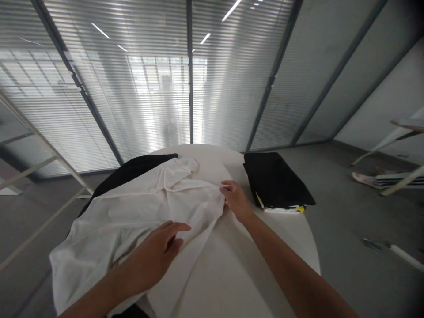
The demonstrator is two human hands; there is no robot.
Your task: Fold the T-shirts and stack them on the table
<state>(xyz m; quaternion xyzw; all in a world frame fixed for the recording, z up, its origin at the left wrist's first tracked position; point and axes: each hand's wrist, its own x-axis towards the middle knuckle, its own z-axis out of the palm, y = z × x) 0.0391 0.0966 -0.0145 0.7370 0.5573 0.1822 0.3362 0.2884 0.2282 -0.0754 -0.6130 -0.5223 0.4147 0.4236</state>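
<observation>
White shirt (132, 216) under left hand (149, 260), right hand (236, 198) at edge

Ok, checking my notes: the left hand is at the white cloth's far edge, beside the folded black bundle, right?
No: the head view shows the right hand there at the white cloth, beside the folded black bundle. The left hand is nearer the person.

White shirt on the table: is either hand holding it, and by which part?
The right hand pinches the white shirt at a loose edge, and the left hand appears to grip that edge lower down; which edge cannot be told.
</observation>
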